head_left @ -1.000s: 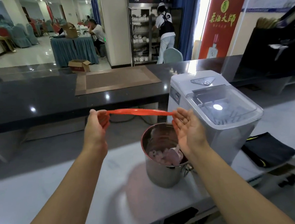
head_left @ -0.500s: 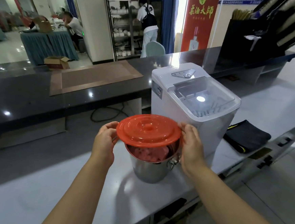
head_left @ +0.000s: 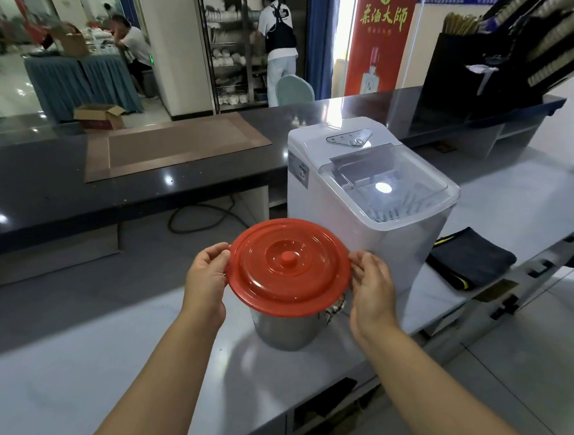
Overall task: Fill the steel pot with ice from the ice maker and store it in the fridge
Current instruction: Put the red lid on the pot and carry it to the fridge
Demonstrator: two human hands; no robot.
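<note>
Head view: on the pale grey counter (head_left: pixel 84 370), the left hand (head_left: pixel 207 285) and right hand (head_left: pixel 371 286) pinch the rim of the red lid (head_left: pixel 287 265) atop the steel pot (head_left: pixel 284 330), just beside the ice maker (head_left: pixel 362 194). A folded black cloth (head_left: pixel 470 257) lies to the right. Beyond, a brown mat (head_left: pixel 173 145) lies on a dark counter (head_left: pixel 37 199).

Pale grey surface (head_left: pixel 84 370) up front, dark glossy counter (head_left: pixel 36 189) behind it carrying a brown mat (head_left: pixel 177 145), red banner (head_left: pixel 384 31) and blue curtain (head_left: pixel 318 26) beyond, steel dish rack (head_left: pixel 228 50) mid-back, blue-skirted table (head_left: pixel 79 82) far left on shiny floor (head_left: pixel 1 99).
</note>
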